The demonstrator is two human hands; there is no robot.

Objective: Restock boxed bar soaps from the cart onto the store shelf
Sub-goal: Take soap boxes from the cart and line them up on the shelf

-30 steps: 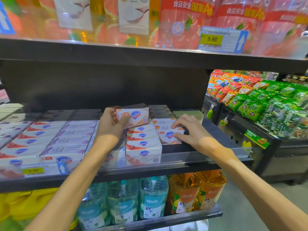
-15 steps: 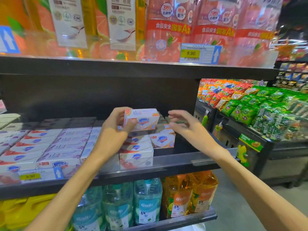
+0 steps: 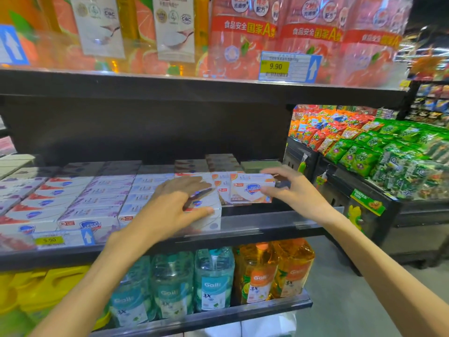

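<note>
Rows of white boxed bar soaps (image 3: 80, 200) fill the middle shelf (image 3: 272, 227). My left hand (image 3: 175, 205) lies over the front stack of soap boxes (image 3: 209, 217), fingers spread on top and thumb against the front face. My right hand (image 3: 289, 188) grips an orange-and-white soap box (image 3: 250, 190) at its right end, holding it at the right end of the rows, next to the other orange boxes. The cart is out of view.
An upper shelf (image 3: 194, 88) with orange refill pouches hangs close above. Pump bottles (image 3: 213, 280) and orange bottles (image 3: 262, 271) stand on the shelf below. A snack display (image 3: 379, 152) stands to the right, across the aisle floor.
The orange box went from my left hand to my right and moved to the right end of the rows. My left hand came down onto the front stack.
</note>
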